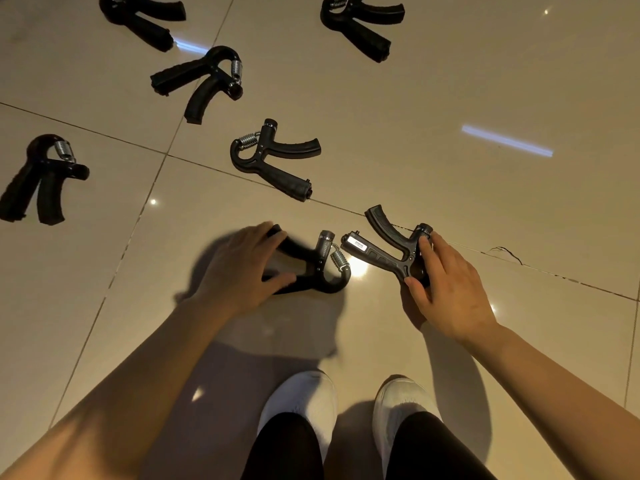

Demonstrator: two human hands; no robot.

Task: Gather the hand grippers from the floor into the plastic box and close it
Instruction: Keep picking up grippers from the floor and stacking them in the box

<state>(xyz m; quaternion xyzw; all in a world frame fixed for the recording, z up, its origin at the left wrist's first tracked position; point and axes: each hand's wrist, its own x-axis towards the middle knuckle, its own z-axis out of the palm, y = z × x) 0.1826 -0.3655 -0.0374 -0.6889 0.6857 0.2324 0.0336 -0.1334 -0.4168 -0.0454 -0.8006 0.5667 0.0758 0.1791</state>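
1. L hand [242,268] is on the near-left hand gripper [311,268], fingers over its upper handle, thumb on the lower one; the spring end sticks out to the right. The grip looks curled round the handles, tho it's motion-blurred.
2. R hand [446,285] is on the near-right hand gripper [388,251], fingertips and thumb pinching its head end; both handles point away to the left. The 2 held grippers lie just beside each other on the floor [450,116], in front of the white shoes [398,407].
3. Count: 7 black hand grippers in view, 2 under the hands and 5 loose further out: centre one [273,161], one above it [204,81], far-left one [41,178], top-left one [138,19], top-right one [360,22]. The top 2 are cut by the frame edge.
4. Pose: both forearms bare, reaching fwd and down, palms facing the tiles, hands near each other.
5. Plastic box isn't in shot.
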